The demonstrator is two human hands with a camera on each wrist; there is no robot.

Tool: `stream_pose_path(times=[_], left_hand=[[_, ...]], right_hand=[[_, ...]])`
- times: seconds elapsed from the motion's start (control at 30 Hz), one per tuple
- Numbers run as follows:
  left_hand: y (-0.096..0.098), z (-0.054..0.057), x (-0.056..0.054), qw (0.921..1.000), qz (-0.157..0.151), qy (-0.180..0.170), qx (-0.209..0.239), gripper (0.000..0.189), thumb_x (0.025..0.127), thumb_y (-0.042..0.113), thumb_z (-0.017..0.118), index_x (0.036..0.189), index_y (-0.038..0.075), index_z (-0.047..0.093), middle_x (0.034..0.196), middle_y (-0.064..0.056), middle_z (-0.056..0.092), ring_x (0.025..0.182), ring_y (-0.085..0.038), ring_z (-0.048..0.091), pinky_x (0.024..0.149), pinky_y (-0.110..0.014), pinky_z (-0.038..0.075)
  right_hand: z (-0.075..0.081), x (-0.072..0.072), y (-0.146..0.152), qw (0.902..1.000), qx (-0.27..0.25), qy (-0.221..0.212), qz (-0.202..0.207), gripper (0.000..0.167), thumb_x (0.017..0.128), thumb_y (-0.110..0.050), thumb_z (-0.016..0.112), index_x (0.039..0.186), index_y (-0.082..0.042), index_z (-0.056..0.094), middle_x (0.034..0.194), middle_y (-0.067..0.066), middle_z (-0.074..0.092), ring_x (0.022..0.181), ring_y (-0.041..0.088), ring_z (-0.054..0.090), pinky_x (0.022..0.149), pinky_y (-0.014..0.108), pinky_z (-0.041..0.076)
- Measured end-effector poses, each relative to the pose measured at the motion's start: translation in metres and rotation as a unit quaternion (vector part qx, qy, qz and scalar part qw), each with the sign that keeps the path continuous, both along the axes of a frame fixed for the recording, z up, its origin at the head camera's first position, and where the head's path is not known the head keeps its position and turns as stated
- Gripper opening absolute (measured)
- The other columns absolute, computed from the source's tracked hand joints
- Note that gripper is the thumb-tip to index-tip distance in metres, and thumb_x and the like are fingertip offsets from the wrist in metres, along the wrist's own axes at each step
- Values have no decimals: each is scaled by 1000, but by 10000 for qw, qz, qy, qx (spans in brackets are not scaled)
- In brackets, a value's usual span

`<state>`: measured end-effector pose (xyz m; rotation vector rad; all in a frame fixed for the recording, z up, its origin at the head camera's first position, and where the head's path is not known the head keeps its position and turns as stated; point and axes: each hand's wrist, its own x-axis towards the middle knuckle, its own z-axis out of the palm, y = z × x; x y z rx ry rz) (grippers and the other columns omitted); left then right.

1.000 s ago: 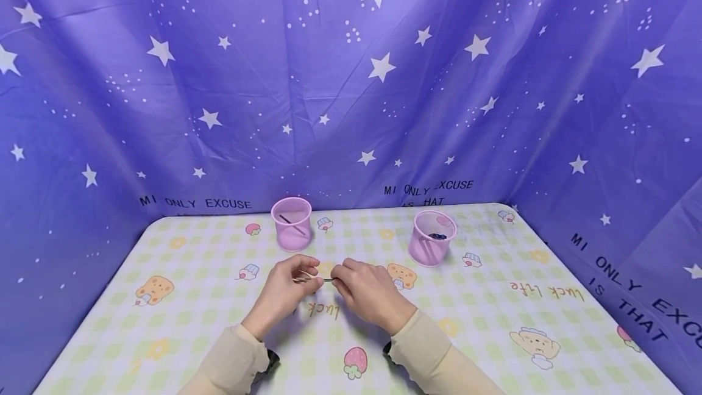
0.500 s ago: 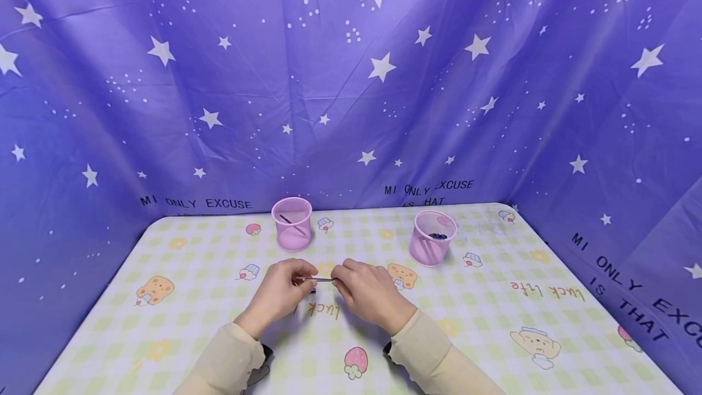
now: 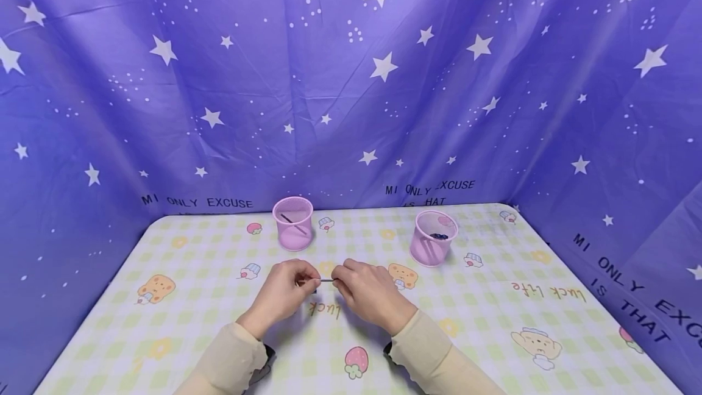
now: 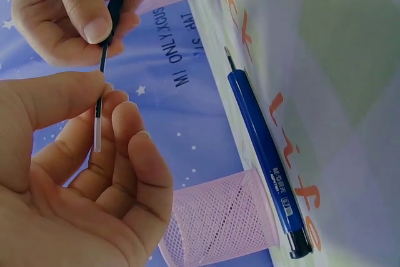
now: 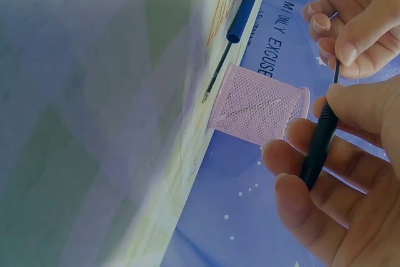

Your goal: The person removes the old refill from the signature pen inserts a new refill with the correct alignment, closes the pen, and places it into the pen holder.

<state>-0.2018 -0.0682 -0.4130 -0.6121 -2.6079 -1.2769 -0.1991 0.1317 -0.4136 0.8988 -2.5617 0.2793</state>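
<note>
Above the table, my left hand (image 3: pixel 278 291) pinches a thin pen refill (image 4: pixel 97 132) between thumb and forefinger. Its clear tail end sticks out past the fingertips, the other fingers loosely curled. My right hand (image 3: pixel 366 290) holds a dark, ribbed pen grip section (image 5: pixel 320 145) between thumb and fingers, and the refill runs into its end. A short length of refill spans the space between both hands. Below them on the cloth lies a blue pen barrel (image 4: pixel 259 136) marked 0.7, a metal-tipped refill projecting from one end; the left hand mostly covers it in the head view.
A pink mesh cup (image 3: pixel 293 239) with a dark thin stick inside stands behind the left hand. To the right, another pink mesh cup (image 3: pixel 430 252) contains small dark blue pieces. A starry purple curtain (image 3: pixel 329 78) hangs around the checked tablecloth (image 3: pixel 208 297).
My left hand's thumb and forefinger have shifted along the refill, slightly left and then back right. The blue barrel's end now shows below that hand. My right hand stays in place.
</note>
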Motion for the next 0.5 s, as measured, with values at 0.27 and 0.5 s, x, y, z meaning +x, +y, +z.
stream_pose_path(times=[0.27, 0.5], left_hand=[[3, -2, 2, 10000, -75, 47, -6, 14, 81, 4, 72, 75, 16, 67, 73, 11, 58, 65, -4, 53, 64, -23, 47], [5, -4, 2, 9999, -99, 86, -107, 15, 82, 4, 71, 76, 17, 66, 73, 11, 58, 65, -4, 52, 63, -23, 47]], right_hand=[[0, 0, 0, 10000, 25, -40, 56, 6, 92, -25, 61, 93, -22, 66, 74, -9, 50, 59, 8, 50, 47, 25, 37], [-1, 0, -1, 9999, -5, -70, 120, 6, 93, -25, 61, 93, -22, 66, 74, -10, 50, 59, 7, 49, 47, 25, 37]])
